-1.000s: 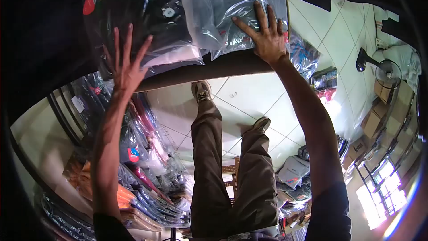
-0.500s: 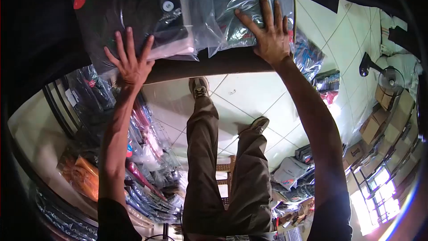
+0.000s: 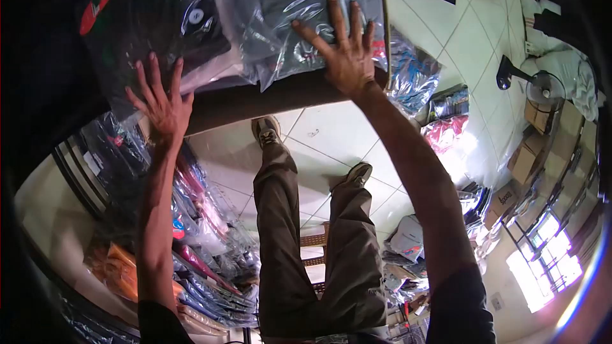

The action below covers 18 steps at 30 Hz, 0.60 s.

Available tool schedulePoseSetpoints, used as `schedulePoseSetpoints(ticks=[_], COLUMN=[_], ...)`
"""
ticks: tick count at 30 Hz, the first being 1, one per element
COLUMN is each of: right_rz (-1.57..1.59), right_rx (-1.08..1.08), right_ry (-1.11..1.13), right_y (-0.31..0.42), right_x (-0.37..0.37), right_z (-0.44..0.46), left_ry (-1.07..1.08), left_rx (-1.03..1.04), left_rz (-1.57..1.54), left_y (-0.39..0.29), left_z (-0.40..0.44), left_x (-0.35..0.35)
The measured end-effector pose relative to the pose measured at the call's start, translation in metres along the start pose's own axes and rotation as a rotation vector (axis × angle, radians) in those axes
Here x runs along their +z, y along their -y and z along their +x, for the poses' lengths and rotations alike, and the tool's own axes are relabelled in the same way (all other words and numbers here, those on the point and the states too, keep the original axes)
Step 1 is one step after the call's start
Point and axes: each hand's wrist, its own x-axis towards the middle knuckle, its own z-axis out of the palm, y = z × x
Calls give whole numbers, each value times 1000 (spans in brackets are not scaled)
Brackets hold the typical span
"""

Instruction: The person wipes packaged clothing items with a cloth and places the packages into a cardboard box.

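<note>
In the head view, we have two clear plastic bags of dark clothing at the top of the frame, side by side: the left bag (image 3: 182, 41), with white lettering that includes "BLOODS", and the right bag (image 3: 271, 6). Our left hand (image 3: 160, 105), left of centre, is released, its spread fingers resting on the left bag's lower part. Our right hand (image 3: 347, 60), upper centre, is also released, fingers fanned flat across the right bag. Below the bags we see tiled floor (image 3: 312, 153); at right, a fan (image 3: 546, 91) and, under it, cardboard boxes (image 3: 526, 158).
</note>
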Motion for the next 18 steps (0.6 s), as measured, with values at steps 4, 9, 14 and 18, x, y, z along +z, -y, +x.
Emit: schedulePoseSetpoints(ticks=[4, 9, 14, 18], right_rz=[67, 278, 358, 414], right_rx=[1, 44, 267, 582], right_ry=[59, -105, -198, -294], right_y=[8, -8, -74, -166], right_x=[-22, -39, -46, -14], right_z=[-8, -52, -127, -197], left_ry=[171, 116, 157, 244], left_rx=[-64, -88, 28, 52], left_rz=[34, -268, -502, -594], left_y=[-20, -86, -214, -322], left_z=[6, 27, 54, 63], left_x=[-35, -78, -119, -130])
